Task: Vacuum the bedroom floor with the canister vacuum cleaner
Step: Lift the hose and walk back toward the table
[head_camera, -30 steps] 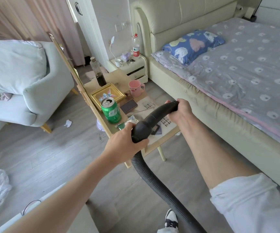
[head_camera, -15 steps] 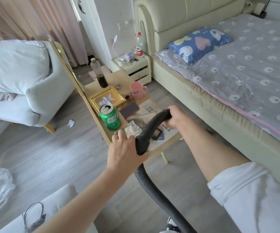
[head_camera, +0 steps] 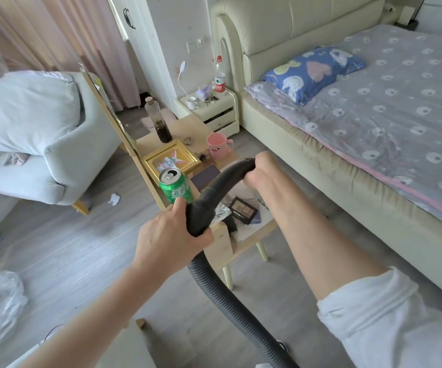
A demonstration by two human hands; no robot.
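Bedroom, grey plank floor point(head_camera: 63, 251); landmark: low wooden table point(head_camera: 243, 241) at centre.

- Bed point(head_camera: 373, 123), one, right of the table; one blue pillow point(head_camera: 312, 70) at its head.
- Armchair point(head_camera: 41, 144), one, pale, left of the table.
- Nightstand point(head_camera: 214, 112), one, beyond the table, against the bed.
- Vacuum hose point(head_camera: 230, 301), one, grey and ribbed, rising from below the table's near edge into a black curved handle point(head_camera: 214, 192) held above the table top. Canister and floor nozzle: not in view.
- Left hand point(head_camera: 169, 240), fingers wrapped round the handle's lower end; right hand point(head_camera: 265, 171), fingers clamped on its upper tip.
- On the table: bottle point(head_camera: 158, 120), one; pink mug point(head_camera: 217, 146), one; gilt frame point(head_camera: 170, 160), one; green can point(head_camera: 176, 188), one; makeup palette point(head_camera: 243, 209), one.
- Crumpled paper scrap point(head_camera: 114, 199), one, on the floor left of the table.

Step, as judged: readying the hose, suction not yet on the floor. Next move calls for a wand or nozzle at the handle's tip, then lowering it toward the scrap, clear of the can.
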